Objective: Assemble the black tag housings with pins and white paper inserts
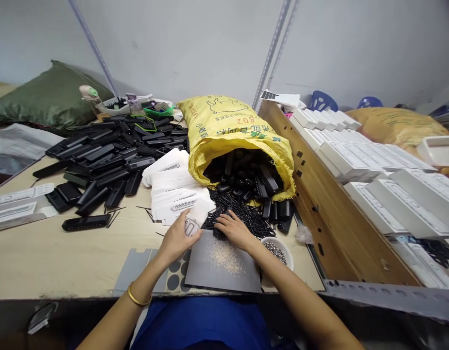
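Note:
My left hand (pixel 178 238) grips a white printed card (pixel 194 219) at the near edge of a stack of white cards (pixel 173 189). My right hand (pixel 234 231) lies with fingers curled on a small black part at the edge of a heap of thin black pins (pixel 242 210). Both hands hover over the far end of a dark grey mat (pixel 220 265) on the table. Behind the pins, a yellow woven sack (pixel 228 131) lies on its side with black plastic parts (pixel 251 180) spilling from its mouth.
A large pile of black plastic cases (pixel 108 155) covers the table to the left. A small white bowl of metal bits (pixel 279 250) sits right of the mat. A wooden divider (pixel 330 218) bounds the right, with rows of white boxes (pixel 373 165) beyond. A green bag (pixel 49 97) lies far left.

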Tool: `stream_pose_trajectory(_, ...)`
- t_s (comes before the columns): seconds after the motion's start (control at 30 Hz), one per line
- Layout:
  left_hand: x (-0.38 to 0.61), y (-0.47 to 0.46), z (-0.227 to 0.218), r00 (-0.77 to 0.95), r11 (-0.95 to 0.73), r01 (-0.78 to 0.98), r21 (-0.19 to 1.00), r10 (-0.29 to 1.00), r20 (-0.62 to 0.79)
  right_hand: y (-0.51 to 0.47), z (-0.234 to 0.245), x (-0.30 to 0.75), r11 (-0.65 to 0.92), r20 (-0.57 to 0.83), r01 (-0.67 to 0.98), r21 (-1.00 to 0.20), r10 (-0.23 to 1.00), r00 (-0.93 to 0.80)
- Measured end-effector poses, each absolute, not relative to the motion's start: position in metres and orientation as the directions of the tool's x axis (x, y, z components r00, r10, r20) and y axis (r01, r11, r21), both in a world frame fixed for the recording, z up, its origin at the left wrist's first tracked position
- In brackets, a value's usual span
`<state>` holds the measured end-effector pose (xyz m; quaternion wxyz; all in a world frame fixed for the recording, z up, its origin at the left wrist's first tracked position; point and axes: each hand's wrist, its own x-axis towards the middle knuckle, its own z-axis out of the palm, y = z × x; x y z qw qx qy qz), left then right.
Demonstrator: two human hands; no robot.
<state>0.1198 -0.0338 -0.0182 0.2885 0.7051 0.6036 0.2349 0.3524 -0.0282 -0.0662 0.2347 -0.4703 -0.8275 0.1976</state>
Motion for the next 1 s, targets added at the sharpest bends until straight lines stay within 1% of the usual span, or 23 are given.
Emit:
stream_pose_trajectory(0.07, 0.120, -0.035, -0.029, 0.217, -0.150, 0.774, 0.615, 0.975, -0.036, -0.025, -0.063, 0.365, 0.406, 0.225, 0.641, -0.651, 0.910, -0.348)
stream_pose_trajectory(0.13, 0.125, -0.037, -0.036, 0.230, -0.158, 0.830, 0.535, 0.971, -0.071, -0.023, -0.052, 0.372, 0.280, 0.246, 0.561, -0.780, 0.960, -0.136)
stream_pose_trajectory(0.2, 0.132, -0.039, -0.038, 0.241, -0.163, 0.853, 0.495, 0.966, -0.096, -0.024, -0.038, 0.372, 0.203, 0.241, 0.357, -0.912, 0.968, 0.065)
stream_pose_trajectory(0.23, 0.136, -0.039, -0.037, 0.265, -0.182, 0.837, 0.516, 0.960, -0.092, -0.025, -0.032, 0.369, 0.187, 0.223, 0.227, -0.956, 0.964, 0.145)
stream_pose_trajectory(0.27, 0.140, -0.039, -0.035, 0.300, -0.208, 0.798, 0.565, 0.951, -0.073, -0.026, -0.027, 0.365, 0.187, 0.208, 0.117, -0.975, 0.956, 0.206)
stream_pose_trajectory(0.3, 0.144, -0.039, -0.032, 0.340, -0.236, 0.740, 0.629, 0.939, -0.047, -0.028, -0.023, 0.360, 0.197, 0.204, 0.055, -0.979, 0.949, 0.242)
stream_pose_trajectory(0.33, 0.147, -0.038, -0.030, 0.376, -0.258, 0.674, 0.693, 0.926, -0.022, -0.029, -0.020, 0.356, 0.203, 0.204, 0.032, -0.979, 0.944, 0.258)
stream_pose_trajectory(0.4, 0.149, -0.037, -0.024, 0.418, -0.271, 0.570, 0.776, 0.908, 0.010, -0.032, -0.016, 0.351, 0.210, 0.216, 0.053, -0.976, 0.944, 0.248)
stream_pose_trajectory(0.5, 0.149, -0.036, -0.018, 0.427, -0.273, 0.537, 0.798, 0.904, 0.022, -0.034, -0.012, 0.349, 0.226, 0.245, 0.113, -0.968, 0.950, 0.192)
stream_pose_trajectory(0.53, 0.149, -0.036, -0.017, 0.431, -0.280, 0.533, 0.798, 0.902, 0.029, -0.035, -0.012, 0.349, 0.241, 0.262, 0.138, -0.961, 0.953, 0.154)
stream_pose_trajectory(0.6, 0.149, -0.036, -0.017, 0.425, -0.280, 0.524, 0.804, 0.904, 0.038, -0.033, -0.015, 0.349, 0.280, 0.285, 0.182, -0.943, 0.958, 0.003)
stream_pose_trajectory(0.67, 0.148, -0.036, -0.018, 0.394, -0.255, 0.523, 0.813, 0.919, 0.035, -0.029, -0.027, 0.351, 0.274, 0.252, 0.249, -0.929, 0.961, -0.117)
stream_pose_trajectory(0.7, 0.148, -0.036, -0.020, 0.371, -0.234, 0.525, 0.818, 0.928, 0.028, -0.026, -0.036, 0.352, 0.248, 0.222, 0.292, -0.924, 0.968, -0.118)
stream_pose_trajectory(0.77, 0.148, -0.037, -0.023, 0.332, -0.195, 0.518, 0.832, 0.943, 0.015, -0.021, -0.056, 0.358, 0.166, 0.166, 0.378, -0.911, 0.986, -0.035)
stream_pose_trajectory(0.83, 0.150, -0.040, -0.026, 0.305, -0.173, 0.490, 0.855, 0.952, 0.018, -0.017, -0.076, 0.365, 0.122, 0.142, 0.423, -0.898, 0.990, 0.018)
stream_pose_trajectory(0.93, 0.161, -0.043, -0.031, 0.275, -0.162, 0.423, 0.892, 0.961, 0.044, -0.015, -0.092, 0.373, 0.115, 0.152, 0.415, -0.902, 0.987, 0.056)
stream_pose_trajectory(1.0, 0.172, -0.044, -0.034, 0.260, -0.150, 0.382, 0.912, 0.964, 0.049, -0.014, -0.090, 0.376, 0.118, 0.171, 0.382, -0.916, 0.979, 0.108)
